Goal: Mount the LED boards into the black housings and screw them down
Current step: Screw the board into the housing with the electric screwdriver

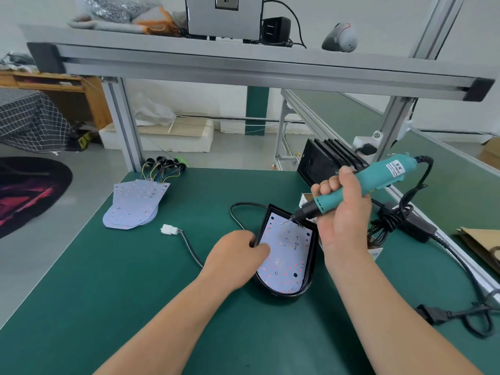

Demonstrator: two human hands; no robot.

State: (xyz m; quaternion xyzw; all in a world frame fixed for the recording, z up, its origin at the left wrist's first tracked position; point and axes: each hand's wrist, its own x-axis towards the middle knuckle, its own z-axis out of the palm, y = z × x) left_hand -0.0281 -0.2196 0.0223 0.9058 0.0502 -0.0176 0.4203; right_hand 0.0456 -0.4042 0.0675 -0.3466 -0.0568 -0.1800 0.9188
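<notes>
A black housing (pixel 311 269) lies on the green table with a white LED board (pixel 289 255) seated inside it. My left hand (pixel 235 255) grips the housing's left rim, thumb resting on the board. My right hand (pixel 343 209) holds a teal electric screwdriver (pixel 359 182) tilted down to the left. Its bit tip (pixel 282 222) hovers at the board's upper left corner. A stack of spare LED boards (pixel 135 204) with wires lies at the far left. More black housings (pixel 327 161) stand stacked at the back right.
The housing's black cable with a white connector (pixel 169 229) runs left of my left hand. The screwdriver's power adapter and coiled cord (pixel 400 220) lie to the right. A small box (pixel 307 200) sits behind the housing. An aluminium frame shelf (pixel 243 66) spans overhead.
</notes>
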